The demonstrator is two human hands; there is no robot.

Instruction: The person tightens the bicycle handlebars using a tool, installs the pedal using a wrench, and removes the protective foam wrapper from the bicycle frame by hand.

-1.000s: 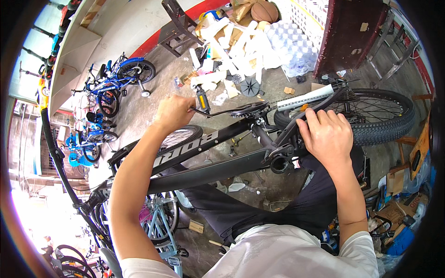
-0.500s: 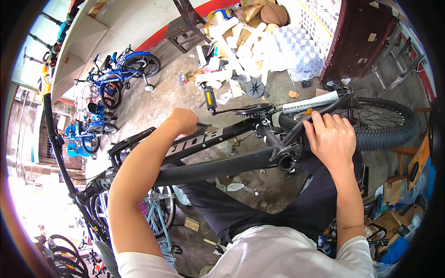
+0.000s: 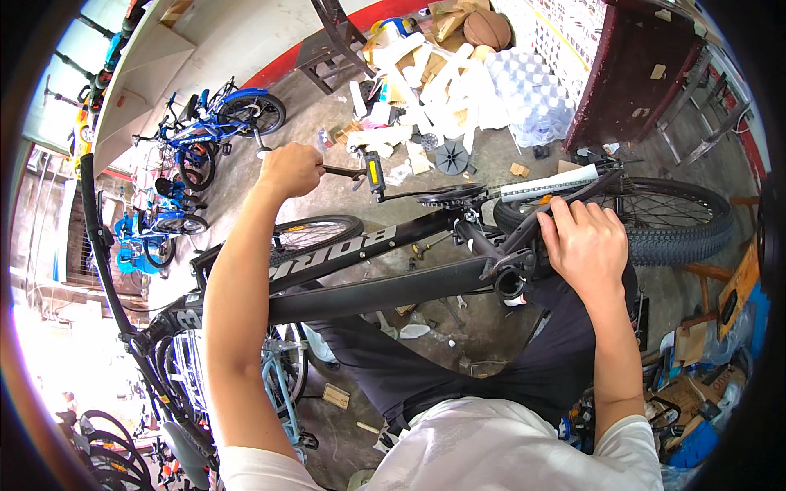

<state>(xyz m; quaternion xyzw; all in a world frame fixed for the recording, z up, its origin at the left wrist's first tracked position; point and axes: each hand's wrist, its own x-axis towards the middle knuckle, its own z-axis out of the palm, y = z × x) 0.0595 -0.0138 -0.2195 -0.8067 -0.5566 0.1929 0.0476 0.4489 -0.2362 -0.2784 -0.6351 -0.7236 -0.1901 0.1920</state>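
A black bicycle frame (image 3: 377,288) lies tilted across my lap, its rear wheel (image 3: 711,243) to the right. My left hand (image 3: 291,170) is closed round a wrench (image 3: 341,172), whose open jaw is beside the pedal (image 3: 374,174). I cannot tell whether the jaw touches it. The crank and chainring (image 3: 450,195) sit just right of the pedal. With fingers wrapped over it, my right hand (image 3: 584,247) grips a frame tube (image 3: 524,232) ahead of the rear wheel. Below that hand is the hollow seat tube end (image 3: 509,286).
Blue children's bikes (image 3: 213,127) stand at the far left. Foam and cardboard scraps (image 3: 434,82), a basketball (image 3: 486,29) and a dark chair (image 3: 327,53) are at the back. Loose tools (image 3: 419,249) lie under the frame. Boxes and bags (image 3: 696,393) crowd the lower right.
My left hand has swung outward and to the left, and the wrench in it now shows beside the pedal. The right hand stays where it was on the frame.
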